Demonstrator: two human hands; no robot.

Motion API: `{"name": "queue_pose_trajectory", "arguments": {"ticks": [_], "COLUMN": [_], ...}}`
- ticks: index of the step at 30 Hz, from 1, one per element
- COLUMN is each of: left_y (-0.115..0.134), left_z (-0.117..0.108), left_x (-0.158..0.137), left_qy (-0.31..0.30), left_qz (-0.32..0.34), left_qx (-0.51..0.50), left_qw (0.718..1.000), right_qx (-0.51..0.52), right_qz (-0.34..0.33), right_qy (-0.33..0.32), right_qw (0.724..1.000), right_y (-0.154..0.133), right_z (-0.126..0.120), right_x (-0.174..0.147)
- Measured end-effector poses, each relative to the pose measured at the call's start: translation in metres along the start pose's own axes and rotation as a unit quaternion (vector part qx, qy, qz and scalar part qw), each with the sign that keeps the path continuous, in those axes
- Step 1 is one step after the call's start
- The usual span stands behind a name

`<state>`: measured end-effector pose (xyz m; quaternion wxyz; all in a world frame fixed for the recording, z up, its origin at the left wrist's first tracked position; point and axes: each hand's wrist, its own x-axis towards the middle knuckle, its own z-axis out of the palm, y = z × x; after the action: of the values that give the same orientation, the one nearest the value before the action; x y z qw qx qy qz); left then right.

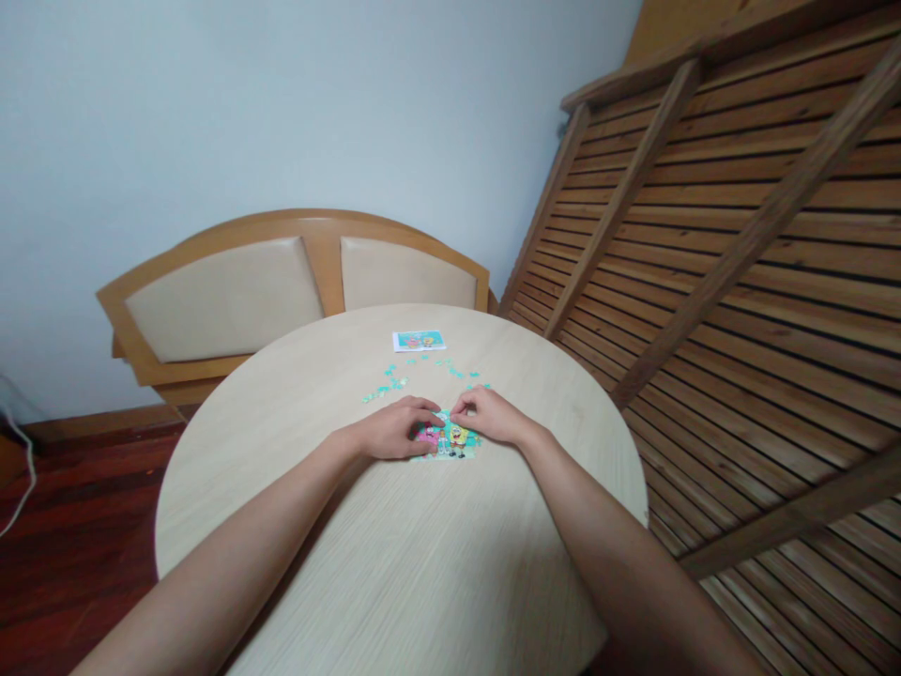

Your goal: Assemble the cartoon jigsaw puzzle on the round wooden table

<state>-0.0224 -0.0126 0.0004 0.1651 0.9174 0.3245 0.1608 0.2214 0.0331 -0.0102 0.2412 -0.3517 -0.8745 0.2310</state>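
Observation:
A partly assembled jigsaw puzzle (459, 437) lies flat on the round table, with a yellow and a pink cartoon figure on a teal ground. My left hand (398, 428) rests over its left side, fingers apart, the fingertips touching it and covering part of the pink figure. At the upper right edge, my right hand (491, 414) has thumb and forefinger pinched together on a puzzle piece, mostly hidden by the fingertips. Loose teal puzzle pieces (389, 386) lie scattered in an arc beyond both hands.
Farther back on the pale round table (338, 582) lies a reference picture card (420, 341). Behind the table stands a padded wooden headboard (232, 296) against the wall. A slatted wooden frame (704, 244) leans close on the right. A white cable (29, 469) hangs at far left.

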Motion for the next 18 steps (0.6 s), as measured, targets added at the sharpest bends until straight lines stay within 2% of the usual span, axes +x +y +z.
{"name": "queue_pose_trajectory", "arguments": {"ticks": [15, 18], "left_y": [-0.0017, -0.0031], "left_z": [0.0014, 0.0022], "left_x": [-0.0005, -0.0007], "left_qy": [0.005, 0.011], "left_qz": [0.004, 0.005], "left_qx": [0.003, -0.002], "left_qw": [1.000, 1.000], "right_qx": [-0.039, -0.032], "right_qz": [-0.024, -0.005], "right_qy": [0.012, 0.053], "right_qw": [0.999, 0.998], "right_y": [-0.0001, 0.0067], "right_z": [-0.0007, -0.0086], "right_x": [-0.0001, -0.0016]}}
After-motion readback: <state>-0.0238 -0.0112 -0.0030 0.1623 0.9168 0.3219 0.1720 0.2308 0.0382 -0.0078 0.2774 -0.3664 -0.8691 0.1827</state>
